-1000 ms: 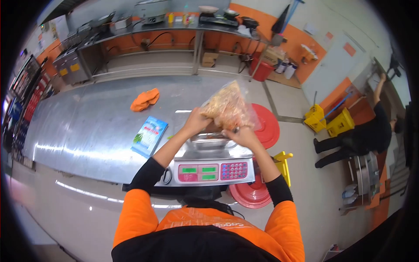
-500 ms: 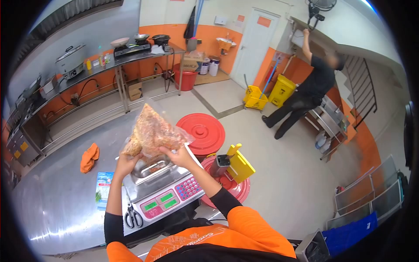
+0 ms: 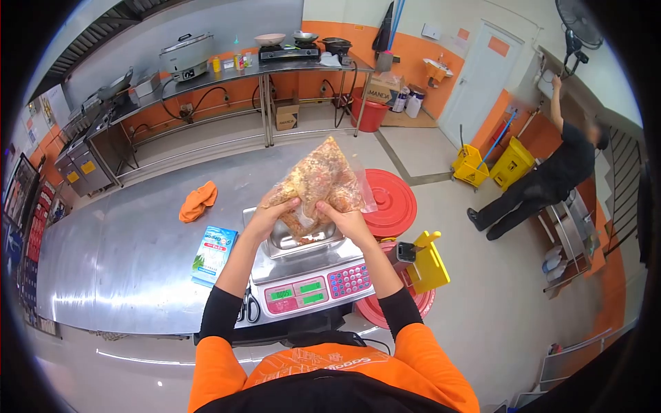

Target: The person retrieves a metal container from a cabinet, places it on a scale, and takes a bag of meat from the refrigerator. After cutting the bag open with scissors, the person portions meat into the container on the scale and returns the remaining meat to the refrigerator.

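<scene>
Clear bag (image 3: pixel 318 175) of crumbly food, held up above metal tray (image 3: pixel 277 242); tray on scale (image 3: pixel 320 289), at near right of tabletop (image 3: pixel 124 255). Left hand (image 3: pixel 274 215) pinches bag's lower left side, right hand (image 3: pixel 343 219) lower right; fingers behind bag mostly hidden. Both hands about equally near. Bag's long axis runs from pointed far end nearward to tray; whether touching tray, cannot tell.

With our left hand (image 3: pixel 268 217) and right hand (image 3: pixel 345 220), we grip a clear plastic bag of crumbly orange-yellow food (image 3: pixel 318 175) over a rectangular steel pan (image 3: pixel 278 242) on a silver scale (image 3: pixel 318 286).
</scene>
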The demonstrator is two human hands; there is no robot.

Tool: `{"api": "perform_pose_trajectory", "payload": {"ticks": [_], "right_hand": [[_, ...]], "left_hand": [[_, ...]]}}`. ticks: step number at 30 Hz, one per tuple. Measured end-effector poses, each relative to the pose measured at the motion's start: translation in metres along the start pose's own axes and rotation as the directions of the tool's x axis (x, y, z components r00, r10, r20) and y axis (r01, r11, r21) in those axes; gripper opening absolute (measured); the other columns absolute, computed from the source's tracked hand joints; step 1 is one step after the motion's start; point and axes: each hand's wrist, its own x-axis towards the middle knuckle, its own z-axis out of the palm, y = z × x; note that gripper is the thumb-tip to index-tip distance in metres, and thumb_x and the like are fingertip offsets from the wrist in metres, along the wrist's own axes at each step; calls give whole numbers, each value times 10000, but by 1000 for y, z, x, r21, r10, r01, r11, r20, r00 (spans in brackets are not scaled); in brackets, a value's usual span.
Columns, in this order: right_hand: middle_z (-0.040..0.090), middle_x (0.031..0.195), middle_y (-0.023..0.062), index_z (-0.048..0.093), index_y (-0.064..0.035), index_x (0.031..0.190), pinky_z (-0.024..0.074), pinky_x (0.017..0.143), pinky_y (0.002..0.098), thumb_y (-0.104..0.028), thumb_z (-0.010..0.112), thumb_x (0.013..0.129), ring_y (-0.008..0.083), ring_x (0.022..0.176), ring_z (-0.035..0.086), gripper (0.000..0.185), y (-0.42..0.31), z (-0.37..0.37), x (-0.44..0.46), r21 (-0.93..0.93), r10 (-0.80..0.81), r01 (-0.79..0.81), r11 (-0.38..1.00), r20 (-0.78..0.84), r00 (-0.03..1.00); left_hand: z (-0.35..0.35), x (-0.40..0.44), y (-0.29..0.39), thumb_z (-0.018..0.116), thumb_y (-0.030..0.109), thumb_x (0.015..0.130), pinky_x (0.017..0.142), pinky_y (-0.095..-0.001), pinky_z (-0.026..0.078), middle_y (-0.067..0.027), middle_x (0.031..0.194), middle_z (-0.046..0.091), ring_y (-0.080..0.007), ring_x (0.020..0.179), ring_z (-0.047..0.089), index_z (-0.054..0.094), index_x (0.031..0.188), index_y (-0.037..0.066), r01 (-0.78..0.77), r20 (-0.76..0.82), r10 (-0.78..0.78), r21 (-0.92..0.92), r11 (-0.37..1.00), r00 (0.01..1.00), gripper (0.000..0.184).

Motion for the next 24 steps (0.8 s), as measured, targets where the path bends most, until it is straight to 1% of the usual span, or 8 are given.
{"api": "perform_pose_trajectory", "payload": {"ticks": [4, 7, 11, 14, 15, 19, 22, 24], "right_hand": [[607, 1019, 51, 563, 2, 1069, 456, 802, 271, -100, 637, 827, 122, 943, 558, 273, 3, -9, 1, -38, 5, -10, 999, -134, 991], [621, 977, 53, 579, 2, 1045, 454, 792, 270, -124, 628, 838, 127, 908, 571, 248, -4, 1, -1, -72, -73, 59, 996, -198, 977], [624, 994, 60, 579, 6, 1044, 451, 806, 275, -107, 630, 834, 134, 917, 575, 244, 9, 2, 4, -178, -134, 98, 979, -204, 970], [614, 1043, 54, 587, -3, 1073, 437, 826, 266, -122, 632, 837, 122, 957, 559, 268, -2, -6, 5, -75, -98, 86, 993, -163, 982], [617, 1036, 49, 593, -2, 1060, 440, 821, 266, -109, 625, 840, 122, 946, 564, 247, 3, 1, 4, -63, -121, 109, 992, -240, 963], [614, 1040, 48, 586, 2, 1072, 435, 826, 262, -103, 624, 840, 118, 952, 558, 257, -2, -6, 3, -4, -62, 62, 998, -115, 991], [616, 1036, 49, 585, 3, 1077, 440, 821, 261, -104, 623, 841, 120, 951, 561, 262, 14, 9, 3, -88, -130, 109, 990, -280, 951], [614, 1047, 55, 582, 2, 1084, 438, 830, 271, -106, 619, 845, 127, 965, 558, 266, 4, 7, 0, -64, -95, 84, 994, -211, 973]], "left_hand": [[-14, 7, 0, 704, 170, 766, 844, -267, 425, -35, 1015, 621, -116, 951, 562, 582, 1092, 16, -56, -1, 56, 99, 993, 998, 382], [-17, 8, 1, 705, 176, 767, 773, -253, 452, -26, 946, 643, -100, 857, 581, 619, 1032, 7, -107, -13, 115, 287, 952, 993, 326], [-6, 7, -1, 696, 167, 776, 747, -245, 452, -8, 908, 640, -91, 834, 580, 631, 1006, 26, -148, -11, 155, 235, 961, 988, 278], [-12, 11, -5, 698, 161, 775, 731, -238, 454, -12, 897, 644, -85, 831, 578, 636, 998, 20, -157, -21, 167, 242, 957, 986, 271], [-13, 12, -6, 703, 158, 771, 728, -237, 456, -16, 898, 647, -83, 829, 579, 638, 998, 15, -146, -26, 158, 263, 954, 987, 276], [-24, 11, 1, 704, 148, 771, 702, -228, 455, -18, 880, 655, -75, 797, 577, 646, 985, 6, -161, 11, 165, 299, 941, 986, 263], [-15, 15, -4, 702, 145, 772, 681, -231, 458, -18, 864, 658, -72, 770, 574, 648, 988, 8, -223, 16, 227, 258, 940, 974, 261], [-20, 13, 0, 701, 144, 773, 665, -228, 454, -15, 852, 657, -68, 756, 568, 648, 987, 9, -200, 23, 202, 301, 932, 979, 258]]}}
